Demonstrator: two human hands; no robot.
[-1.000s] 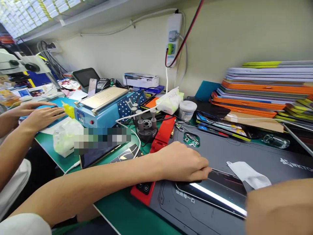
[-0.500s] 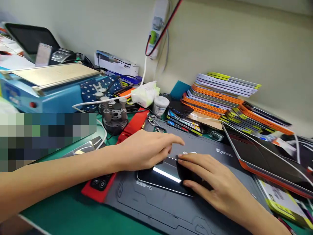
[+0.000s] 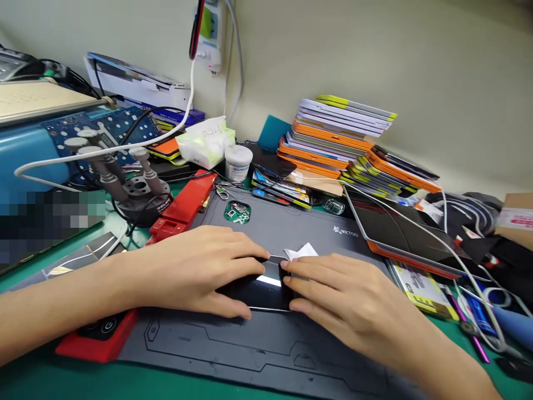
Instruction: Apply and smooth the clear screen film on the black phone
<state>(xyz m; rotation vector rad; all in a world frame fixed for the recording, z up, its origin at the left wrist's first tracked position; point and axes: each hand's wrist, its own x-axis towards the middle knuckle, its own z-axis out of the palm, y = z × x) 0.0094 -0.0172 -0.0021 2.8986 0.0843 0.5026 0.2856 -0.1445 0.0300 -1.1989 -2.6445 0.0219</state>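
Note:
A glossy black phone (image 3: 266, 294) lies face up on the dark grey work mat (image 3: 216, 355), with a bright reflection across its screen. My left hand (image 3: 204, 269) spans its left end, fingertips near the far edge and thumb at the near edge. The right end is held the same way by my right hand (image 3: 343, 294), fingers and thumb bent over the glass. Both ends of the phone are hidden under my hands. Just behind it, a small white paper piece (image 3: 303, 251) rests on the mat.
A red strip (image 3: 183, 205) runs along the mat's left side. Small metal parts lie in a cutout (image 3: 237, 211). Behind are a white tub (image 3: 238, 163), a tissue pack (image 3: 206, 141) and stacked cases (image 3: 333, 139). A tablet-like device (image 3: 400, 222) and white cable (image 3: 416, 214) sit at right.
My left hand has come down from above the phone onto its left end, its fingers now at the edges. My right hand stays at the right end. The camera view has shifted to the right.

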